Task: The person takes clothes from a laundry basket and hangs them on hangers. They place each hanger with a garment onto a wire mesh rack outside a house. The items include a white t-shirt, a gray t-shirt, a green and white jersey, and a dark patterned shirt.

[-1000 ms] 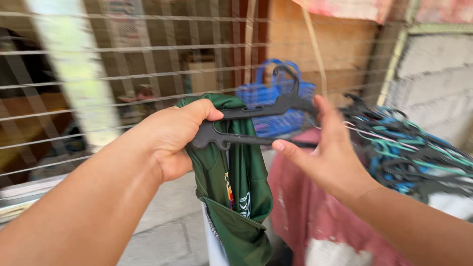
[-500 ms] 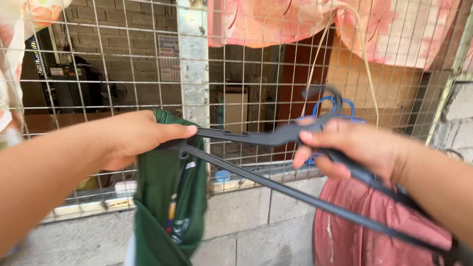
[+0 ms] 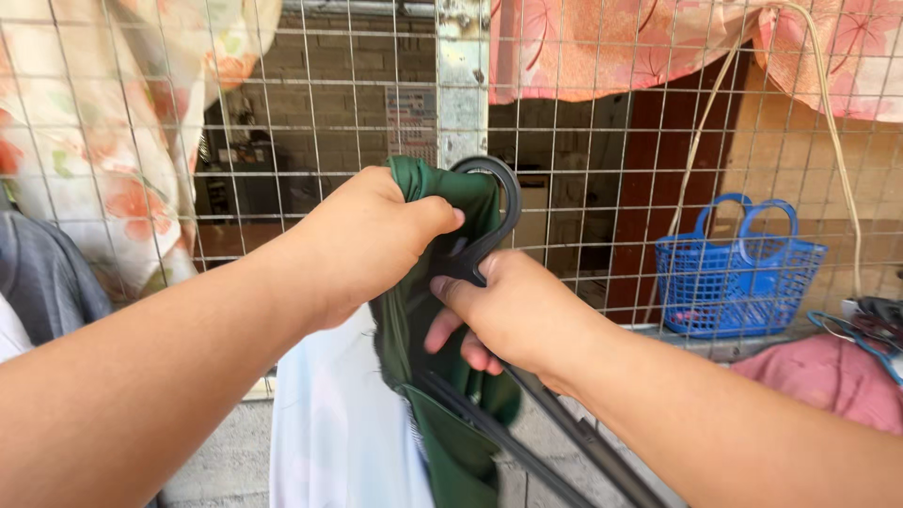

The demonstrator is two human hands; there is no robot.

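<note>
My left hand (image 3: pixel 362 240) grips the top of a dark green garment (image 3: pixel 442 376), bunching its cloth near the hook of a black plastic hanger (image 3: pixel 489 226). My right hand (image 3: pixel 513 315) holds the hanger just below its hook, fingers curled around the neck. One hanger arm (image 3: pixel 564 437) slants down to the lower right, and part of it runs inside the green cloth. The garment hangs down between my two forearms in front of a wire mesh fence (image 3: pixel 602 188).
A blue plastic basket (image 3: pixel 738 277) sits on the low wall at the right, beside a pink cloth (image 3: pixel 828 381) and a pile of hangers (image 3: pixel 870 320). Floral fabrics (image 3: pixel 132 122) hang on the mesh. A white garment (image 3: pixel 329 423) hangs below my left arm.
The view has swung left and the hanger has turned from lying sideways to hook-up. My hands have come together at the hanger's neck, with the green garment pulled up around it.
</note>
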